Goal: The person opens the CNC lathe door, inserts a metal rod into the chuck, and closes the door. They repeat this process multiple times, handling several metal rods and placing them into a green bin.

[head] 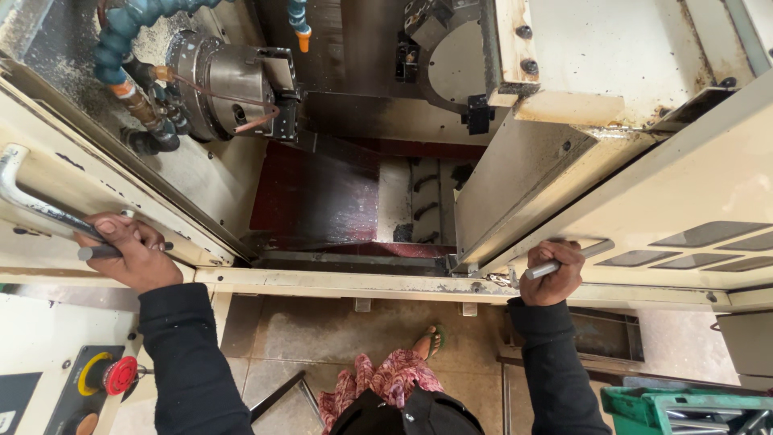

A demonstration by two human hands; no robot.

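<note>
I look down into an open lathe-type machine with cream panels. My left hand (133, 251) is closed around the lower end of the metal handle (32, 205) on the left sliding door (97, 189). My right hand (554, 274) grips the metal handle (592, 252) of the right sliding door (644, 217). Both sleeves are black. Between the doors the work space shows a steel chuck (229, 89) at upper left and a turret (451, 56) at upper right.
Blue segmented coolant hoses (121, 36) hang by the chuck. A red emergency button (119, 375) sits on the control panel at lower left. A green crate (684, 407) stands at lower right. My sandalled foot (431, 342) rests on the tiled floor.
</note>
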